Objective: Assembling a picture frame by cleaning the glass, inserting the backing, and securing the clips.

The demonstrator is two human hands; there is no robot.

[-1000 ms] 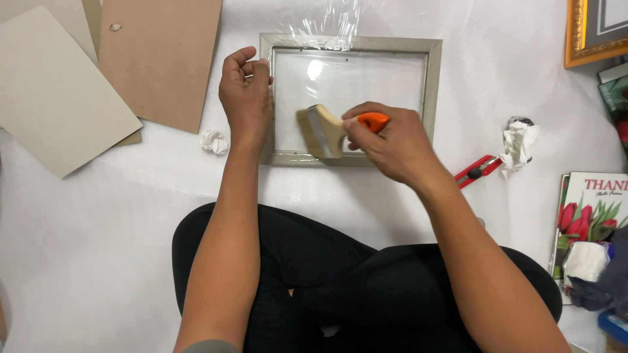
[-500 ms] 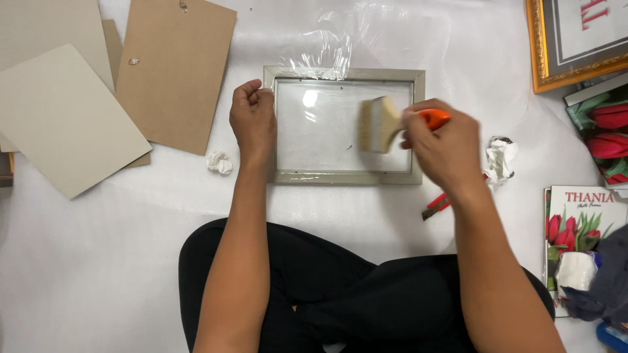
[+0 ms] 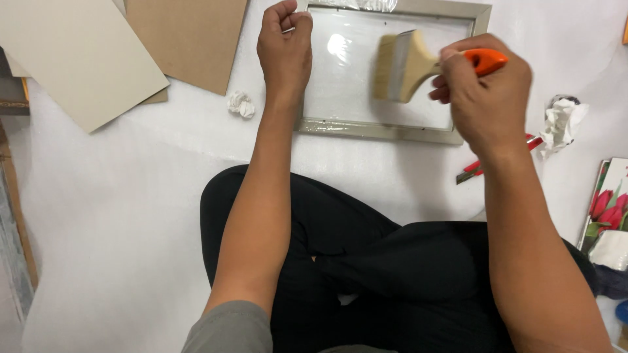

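Floor covering (image 3: 118, 216): a white sheet spreads under everything, with a person seated cross-legged on it in black trousers.
Boards: a pale grey board (image 3: 72, 55) and a brown board (image 3: 190, 33) lie at the upper left, well apart from the frame.
Picture frame (image 3: 379, 131): a grey-rimmed frame with a clear pane lies flat ahead of the knees.
Left hand (image 3: 284, 49): curled closed on the frame's left rail, pressing it down.
Right hand (image 3: 487, 95): wrapped around the orange handle of a wide paintbrush (image 3: 405, 65), its pale bristles over the pane.
Small items: a crumpled white wad (image 3: 240, 104) sits just left of the frame; a red cutter (image 3: 474, 168) lies right of it.
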